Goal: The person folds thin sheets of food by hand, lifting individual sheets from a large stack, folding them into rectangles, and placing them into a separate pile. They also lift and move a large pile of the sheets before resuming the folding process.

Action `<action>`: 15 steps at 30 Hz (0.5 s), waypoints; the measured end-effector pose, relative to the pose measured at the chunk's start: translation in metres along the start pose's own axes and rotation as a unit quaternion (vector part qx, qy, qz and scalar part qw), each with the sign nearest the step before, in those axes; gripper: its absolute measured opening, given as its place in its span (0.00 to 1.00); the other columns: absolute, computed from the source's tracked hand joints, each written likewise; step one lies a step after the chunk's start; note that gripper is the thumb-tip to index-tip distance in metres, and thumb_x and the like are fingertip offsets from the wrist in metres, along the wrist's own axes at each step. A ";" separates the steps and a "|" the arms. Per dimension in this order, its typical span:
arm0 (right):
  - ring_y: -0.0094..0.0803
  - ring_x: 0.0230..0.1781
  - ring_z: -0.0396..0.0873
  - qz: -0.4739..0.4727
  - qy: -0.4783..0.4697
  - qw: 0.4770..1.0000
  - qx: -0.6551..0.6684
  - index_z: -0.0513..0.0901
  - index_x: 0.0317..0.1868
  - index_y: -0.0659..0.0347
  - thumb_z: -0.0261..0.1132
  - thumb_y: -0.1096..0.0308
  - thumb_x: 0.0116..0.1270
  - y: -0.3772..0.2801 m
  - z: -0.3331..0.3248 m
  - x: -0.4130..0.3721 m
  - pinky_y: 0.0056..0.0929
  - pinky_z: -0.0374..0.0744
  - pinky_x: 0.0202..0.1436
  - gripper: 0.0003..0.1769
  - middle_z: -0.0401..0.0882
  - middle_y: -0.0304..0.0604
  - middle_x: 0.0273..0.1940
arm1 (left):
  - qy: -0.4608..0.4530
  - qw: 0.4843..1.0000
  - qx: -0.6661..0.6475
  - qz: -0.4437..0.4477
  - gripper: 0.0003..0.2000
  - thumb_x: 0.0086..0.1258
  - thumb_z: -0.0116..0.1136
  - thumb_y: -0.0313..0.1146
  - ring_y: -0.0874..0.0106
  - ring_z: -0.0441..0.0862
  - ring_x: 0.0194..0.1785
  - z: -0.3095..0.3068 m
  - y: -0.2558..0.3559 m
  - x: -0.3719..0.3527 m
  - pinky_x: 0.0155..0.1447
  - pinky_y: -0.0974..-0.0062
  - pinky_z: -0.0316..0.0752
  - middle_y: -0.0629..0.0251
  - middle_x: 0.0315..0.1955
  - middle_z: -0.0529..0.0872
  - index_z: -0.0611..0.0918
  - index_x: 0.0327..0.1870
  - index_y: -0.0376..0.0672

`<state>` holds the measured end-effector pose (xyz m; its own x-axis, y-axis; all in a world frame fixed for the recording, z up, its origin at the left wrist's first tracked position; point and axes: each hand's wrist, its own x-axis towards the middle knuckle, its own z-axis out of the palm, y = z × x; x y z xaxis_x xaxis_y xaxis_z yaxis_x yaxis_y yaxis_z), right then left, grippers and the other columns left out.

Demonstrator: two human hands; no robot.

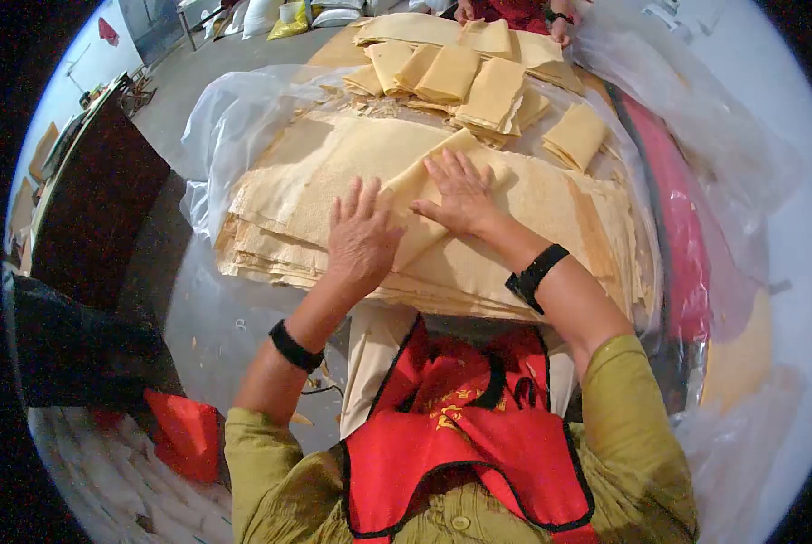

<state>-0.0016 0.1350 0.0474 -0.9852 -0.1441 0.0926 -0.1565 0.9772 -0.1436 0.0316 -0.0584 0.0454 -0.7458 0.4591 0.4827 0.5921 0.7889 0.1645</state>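
A wide stack of thin, pale yellow sheets point(288, 168), textured like tofu skin, lies in front of me. On top is a folded sheet point(417, 238), narrow and set at a slant. My left hand point(365, 231) rests flat beside its left edge, fingers outstretched over the stack. Flat on the fold lies my right hand point(462, 195), its fingers spread and thumb pointing left. Neither hand grips anything. Beyond them, several folded bundles point(492, 95) are piled at the far side, and one single bundle point(576, 136) sits to the right.
Clear plastic sheeting point(234, 118) hangs round the stack's left side. Across the table, another person's hand point(560, 32) touches the far sheets. A dark brown cabinet point(98, 199) stands at left, and sacks point(263, 16) sit at the back. Pink material point(669, 199) runs along the right.
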 end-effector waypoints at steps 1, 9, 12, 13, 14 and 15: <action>0.45 0.69 0.41 -0.010 0.004 1.000 -0.010 0.55 0.66 0.52 0.51 0.33 0.53 -0.001 -0.004 0.002 0.61 0.39 0.64 0.45 0.43 0.50 0.68 | -0.025 1.000 0.009 0.005 0.22 0.60 0.50 0.40 0.52 0.60 0.62 0.005 -0.002 0.002 0.62 0.48 0.53 0.54 0.60 0.63 0.68 0.55 0.42; 0.44 0.69 0.43 0.081 -0.008 0.997 0.001 0.55 0.66 0.51 0.47 0.33 0.56 0.030 0.004 0.036 0.61 0.44 0.64 0.44 0.45 0.46 0.68 | -0.060 0.998 -0.026 0.008 0.20 0.61 0.49 0.42 0.54 0.59 0.63 0.025 -0.008 0.003 0.63 0.48 0.51 0.56 0.60 0.63 0.71 0.53 0.44; 0.47 0.67 0.46 0.072 0.101 0.989 0.083 0.55 0.64 0.60 0.57 0.43 0.56 0.036 0.012 0.024 0.50 0.47 0.66 0.42 0.49 0.56 0.65 | -0.030 0.999 -0.032 0.007 0.19 0.60 0.50 0.41 0.53 0.61 0.62 0.031 -0.011 0.002 0.62 0.49 0.52 0.55 0.58 0.65 0.73 0.50 0.42; 0.47 0.67 0.46 0.070 0.144 0.981 0.108 0.55 0.64 0.62 0.59 0.47 0.56 0.038 0.014 0.019 0.47 0.47 0.67 0.42 0.49 0.58 0.64 | -0.025 0.999 -0.034 0.005 0.18 0.59 0.51 0.40 0.53 0.61 0.62 0.031 -0.009 0.004 0.62 0.49 0.53 0.55 0.58 0.66 0.74 0.49 0.42; 0.47 0.66 0.50 0.066 0.211 0.963 0.155 0.55 0.63 0.65 0.61 0.52 0.56 0.038 0.019 0.011 0.43 0.51 0.66 0.41 0.52 0.59 0.63 | -0.017 0.999 -0.040 -0.010 0.18 0.59 0.51 0.39 0.53 0.62 0.61 0.030 -0.005 0.004 0.61 0.50 0.54 0.54 0.57 0.67 0.74 0.48 0.41; 0.46 0.64 0.53 0.061 0.276 0.938 0.201 0.55 0.62 0.67 0.62 0.57 0.55 0.034 0.022 0.003 0.40 0.54 0.65 0.39 0.54 0.60 0.62 | -0.010 0.999 -0.047 -0.025 0.17 0.59 0.51 0.38 0.52 0.63 0.60 0.028 0.000 0.004 0.61 0.52 0.55 0.53 0.56 0.67 0.74 0.47 0.40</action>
<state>-0.0111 0.1644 0.0214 -0.8288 0.1751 0.5314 -0.1687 0.8274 -0.5357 0.0202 -0.0447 0.0237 -0.7806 0.4284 0.4551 0.5790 0.7699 0.2685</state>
